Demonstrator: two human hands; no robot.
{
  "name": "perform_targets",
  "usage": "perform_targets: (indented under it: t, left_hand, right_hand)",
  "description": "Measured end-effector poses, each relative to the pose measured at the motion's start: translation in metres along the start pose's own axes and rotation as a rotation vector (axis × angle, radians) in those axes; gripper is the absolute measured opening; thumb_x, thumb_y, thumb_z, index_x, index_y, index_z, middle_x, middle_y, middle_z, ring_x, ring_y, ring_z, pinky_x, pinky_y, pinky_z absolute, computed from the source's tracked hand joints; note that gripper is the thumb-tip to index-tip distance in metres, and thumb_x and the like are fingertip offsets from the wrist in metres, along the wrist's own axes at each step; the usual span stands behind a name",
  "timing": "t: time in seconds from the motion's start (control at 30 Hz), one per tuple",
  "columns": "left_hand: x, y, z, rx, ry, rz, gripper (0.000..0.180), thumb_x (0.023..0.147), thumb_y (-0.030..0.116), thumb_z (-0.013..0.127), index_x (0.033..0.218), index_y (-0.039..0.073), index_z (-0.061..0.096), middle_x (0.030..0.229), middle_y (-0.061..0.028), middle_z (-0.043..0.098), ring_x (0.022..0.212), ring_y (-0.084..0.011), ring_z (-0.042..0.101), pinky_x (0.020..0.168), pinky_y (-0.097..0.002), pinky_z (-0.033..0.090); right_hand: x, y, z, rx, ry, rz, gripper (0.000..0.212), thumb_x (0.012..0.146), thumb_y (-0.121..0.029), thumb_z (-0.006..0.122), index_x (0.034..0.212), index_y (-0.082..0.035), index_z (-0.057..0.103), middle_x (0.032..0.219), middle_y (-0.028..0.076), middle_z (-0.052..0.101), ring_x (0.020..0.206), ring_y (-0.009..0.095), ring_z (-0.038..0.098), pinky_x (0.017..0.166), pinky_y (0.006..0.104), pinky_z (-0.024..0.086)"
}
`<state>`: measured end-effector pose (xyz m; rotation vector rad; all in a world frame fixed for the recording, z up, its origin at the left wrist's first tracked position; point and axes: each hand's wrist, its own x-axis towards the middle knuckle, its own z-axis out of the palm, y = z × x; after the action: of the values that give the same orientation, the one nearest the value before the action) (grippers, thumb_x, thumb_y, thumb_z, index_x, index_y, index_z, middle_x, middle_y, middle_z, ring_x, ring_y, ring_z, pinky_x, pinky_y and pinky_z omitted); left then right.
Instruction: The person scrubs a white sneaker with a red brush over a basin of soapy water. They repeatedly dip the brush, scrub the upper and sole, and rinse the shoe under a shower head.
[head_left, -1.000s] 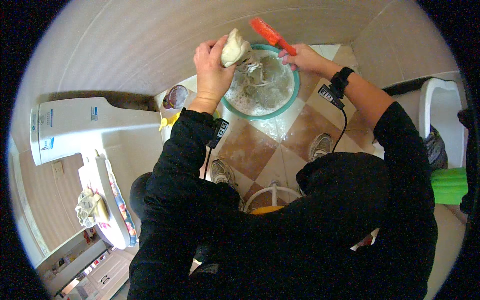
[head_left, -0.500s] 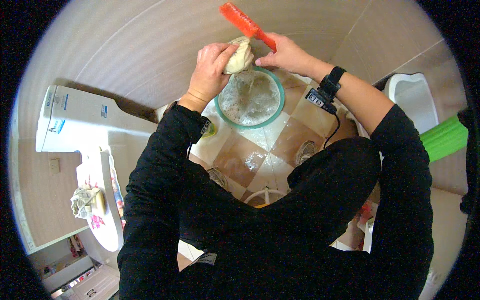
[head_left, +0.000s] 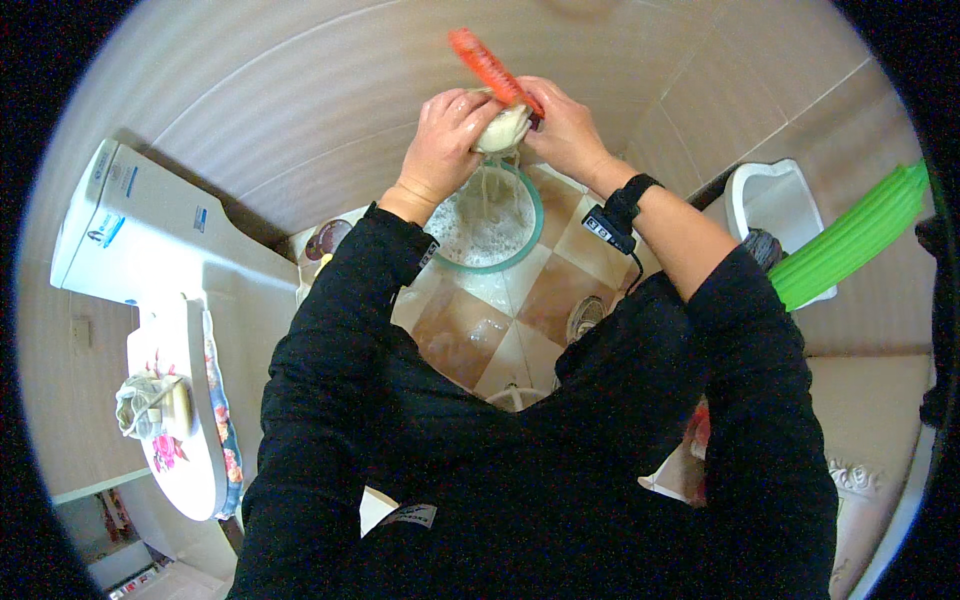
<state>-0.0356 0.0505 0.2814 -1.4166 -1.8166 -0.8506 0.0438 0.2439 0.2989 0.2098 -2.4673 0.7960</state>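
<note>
Your left hand [head_left: 445, 138] has its fingers curled around the cream shoe [head_left: 503, 134], which lies at 4 o'clock from them, with the teal-rimmed basin [head_left: 539, 215] at 6 o'clock below. The red brush [head_left: 487, 68] slants across the shoe's upper edge, its long axis pointing between 10 and 11 o'clock; bristle contact cannot be confirmed. Your right hand [head_left: 565, 130], just beside the shoe at 3 o'clock, has its fingers closed on the brush's lower end.

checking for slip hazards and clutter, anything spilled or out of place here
A shoe sits on the toilet lid, an odd place for footwear. The floor near the basin has shiny patches, probably splashed water.
</note>
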Motion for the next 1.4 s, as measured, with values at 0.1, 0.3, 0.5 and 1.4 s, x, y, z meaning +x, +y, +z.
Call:
perform_targets:
  t: [0.1,0.3,0.5,1.4]
  left_hand:
    - [-0.006,0.001,0.006,0.036,-0.024,-0.231,0.074,0.072,0.003,0.076,0.142,0.009,0.050,0.136,-0.0132,0.051,0.128,-0.0356,0.048,0.110,-0.0472,0.038]
    - [-0.043,-0.021,0.027,-0.705,-0.045,-1.284,0.039,0.084,0.010,0.072,0.119,-0.001,0.059,0.111,-0.0127,0.061,0.100,-0.0252,0.060,0.087,-0.0363,0.050]
    - [-0.046,-0.019,0.061,-1.256,-0.061,-1.637,0.020,0.101,0.014,0.056,0.110,-0.002,0.063,0.102,-0.0101,0.065,0.091,-0.0198,0.064,0.080,-0.0289,0.056]
    - [-0.008,-0.029,0.081,-1.792,0.001,-1.396,0.033,0.103,0.007,0.049,0.133,-0.003,0.058,0.127,-0.0134,0.067,0.110,-0.0226,0.068,0.097,-0.0361,0.055]
  right_hand:
    - [0.003,0.000,0.001,-0.041,0.121,0.080,0.048,0.079,-0.008,0.070,0.126,-0.010,0.059,0.124,0.014,0.066,0.112,0.037,0.064,0.095,0.0434,0.053]
    - [0.008,0.020,-0.001,0.194,0.324,0.361,0.046,0.077,-0.010,0.081,0.117,-0.003,0.059,0.102,0.010,0.072,0.088,0.024,0.069,0.079,0.0370,0.056]
    - [0.015,0.032,-0.006,0.610,0.436,0.524,0.034,0.084,-0.001,0.076,0.113,-0.003,0.058,0.094,0.006,0.070,0.069,0.012,0.065,0.057,0.0251,0.052]
    - [-0.010,0.061,-0.014,1.061,0.016,0.898,0.037,0.094,-0.025,0.075,0.122,-0.008,0.059,0.105,0.002,0.067,0.082,0.008,0.063,0.056,0.0187,0.050]
